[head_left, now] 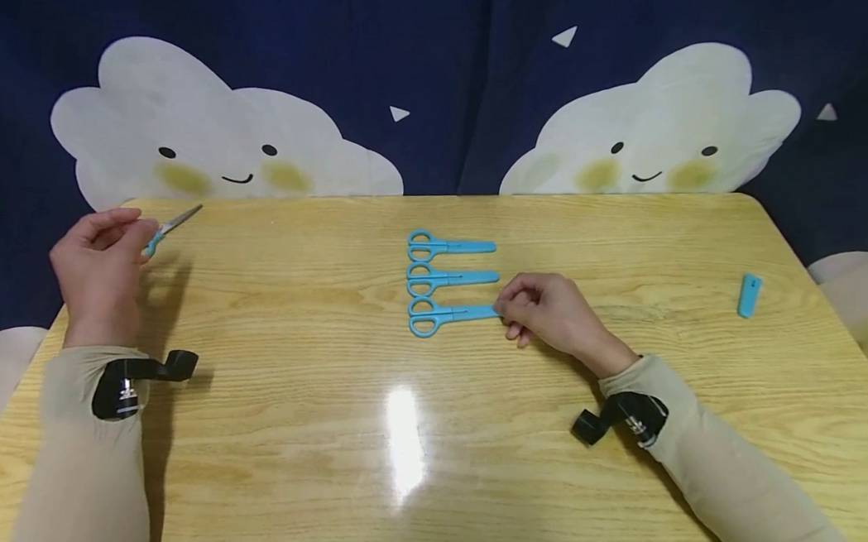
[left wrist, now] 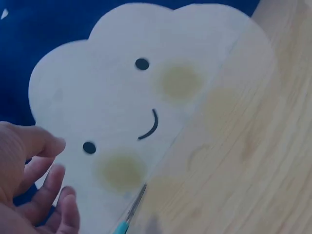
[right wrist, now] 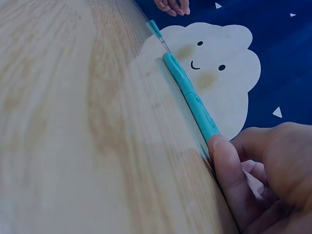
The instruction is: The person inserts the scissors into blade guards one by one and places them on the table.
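Three pairs of blue scissors with blue sheaths over their blades lie in a column at mid-table: top scissors (head_left: 450, 245), middle scissors (head_left: 452, 279) and front scissors (head_left: 454, 312). My right hand (head_left: 551, 315) pinches the sheath end of the front pair between thumb and fingers, seen closely beside the scissors (right wrist: 192, 100) in the right wrist view. At the far left, unsheathed scissors (head_left: 176, 224) show a bare metal blade. My left hand (head_left: 106, 272) is over their handles, hiding part of them. In the left wrist view its loosely bent fingers (left wrist: 51, 195) stand apart from those scissors (left wrist: 129, 214).
A loose blue sheath (head_left: 749, 295) lies near the right edge of the wooden table (head_left: 305, 429). Behind the table hangs a dark blue curtain (head_left: 446, 73) with smiling white clouds. Each sleeve carries a black wrist camera mount, such as the right mount (head_left: 619, 419).
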Motion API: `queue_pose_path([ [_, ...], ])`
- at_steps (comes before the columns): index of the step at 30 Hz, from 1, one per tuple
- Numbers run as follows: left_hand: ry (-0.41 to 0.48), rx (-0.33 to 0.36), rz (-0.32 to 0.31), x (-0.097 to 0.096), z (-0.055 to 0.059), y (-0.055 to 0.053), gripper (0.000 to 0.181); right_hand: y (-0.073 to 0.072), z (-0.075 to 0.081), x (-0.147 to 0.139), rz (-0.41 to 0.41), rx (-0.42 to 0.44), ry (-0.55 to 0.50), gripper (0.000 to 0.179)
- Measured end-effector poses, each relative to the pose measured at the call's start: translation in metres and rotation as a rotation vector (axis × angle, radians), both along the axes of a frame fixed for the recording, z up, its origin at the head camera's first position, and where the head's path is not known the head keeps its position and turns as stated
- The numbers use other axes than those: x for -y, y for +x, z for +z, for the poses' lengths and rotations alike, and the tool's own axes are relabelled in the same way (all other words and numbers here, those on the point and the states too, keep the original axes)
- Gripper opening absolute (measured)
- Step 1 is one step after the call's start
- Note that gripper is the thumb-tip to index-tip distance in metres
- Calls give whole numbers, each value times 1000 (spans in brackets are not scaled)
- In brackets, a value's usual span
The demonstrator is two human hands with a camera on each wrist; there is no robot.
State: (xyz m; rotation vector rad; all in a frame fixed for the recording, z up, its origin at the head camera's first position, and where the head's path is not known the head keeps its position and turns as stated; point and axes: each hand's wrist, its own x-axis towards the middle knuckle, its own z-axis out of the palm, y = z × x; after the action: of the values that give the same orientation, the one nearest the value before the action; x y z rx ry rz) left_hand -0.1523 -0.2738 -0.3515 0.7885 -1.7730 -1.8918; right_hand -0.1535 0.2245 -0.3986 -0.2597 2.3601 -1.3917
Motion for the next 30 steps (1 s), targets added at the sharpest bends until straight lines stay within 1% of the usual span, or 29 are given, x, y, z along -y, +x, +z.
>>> queue_pose_path([
  [1,15,2,28,3,1,0,29,0,0,0,-2,1,1,20],
  [3,12,30,78,9,1,2,32,0,1,0,-6,4,2,20],
  [5,-19,80,112,15,1,3,35,0,1,0,-8,9,-1,20],
  [7,-56,121,133,21,0,4,36,0,1,0,-7,13,-4,21],
  [10,-95,185,130,28,-2,6,40,-1,1,1,-4,22,-7,21],
  [13,-163,316,96,34,-3,7,45,-1,2,1,-5,23,-3,21],
  [15,-221,421,51,38,-4,7,50,-1,2,1,-4,21,-1,21],
  [17,-266,525,-15,41,-6,7,56,-1,2,1,-2,18,1,21],
  [19,-305,589,-82,44,-8,7,61,-1,2,1,0,16,4,21],
  [22,-342,652,-168,46,-11,6,71,-1,2,1,4,14,9,20],
  [25,-403,692,-209,45,-13,0,76,-1,1,-2,-6,10,8,19],
  [26,-412,704,-209,45,-13,-3,76,-1,1,-3,-10,10,7,19],
  [28,-402,705,-186,45,-13,-7,71,0,2,-4,-19,9,5,19],
  [30,-390,684,-135,45,-14,-9,63,0,2,-5,-24,13,3,19],
])
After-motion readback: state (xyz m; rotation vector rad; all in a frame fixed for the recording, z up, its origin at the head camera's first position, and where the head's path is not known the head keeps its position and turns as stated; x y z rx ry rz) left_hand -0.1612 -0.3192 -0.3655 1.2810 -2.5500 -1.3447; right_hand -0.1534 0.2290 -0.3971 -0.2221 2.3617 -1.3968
